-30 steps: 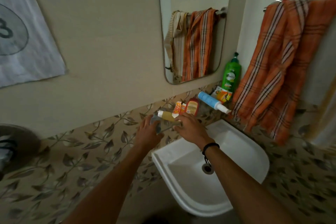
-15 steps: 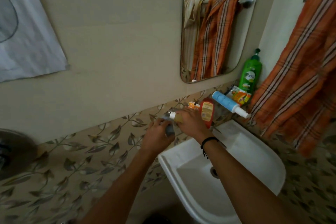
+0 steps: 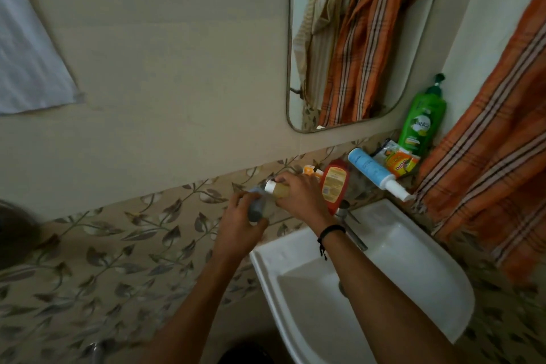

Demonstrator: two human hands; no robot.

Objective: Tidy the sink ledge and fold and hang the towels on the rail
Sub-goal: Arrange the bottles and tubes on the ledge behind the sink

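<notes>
- Since a second ago both hands have lifted their bottles slightly, closer together, at the ledge's left end above the sink [image 3: 437, 248] rim.
- Left hand [image 3: 240, 224]: fingers curled round a grey bottle [image 3: 256, 210].
- Right hand [image 3: 298, 195]: fingers wrapped round a yellowish white-capped bottle [image 3: 277, 188].
- Orange striped towel [image 3: 499, 156] hangs right of the sink, beside the green pump bottle [image 3: 422, 124].

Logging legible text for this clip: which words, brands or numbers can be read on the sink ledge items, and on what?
"Vatika": on the green pump bottle, white label.
Orange sachet: bold lettering, partly hidden and tilted, not readable with certainty.
Red bottle: yellow back label, print too small.
Blue tube: faint print, unreadable.
Bottles in the left hand and right hand: no legible text.
</notes>
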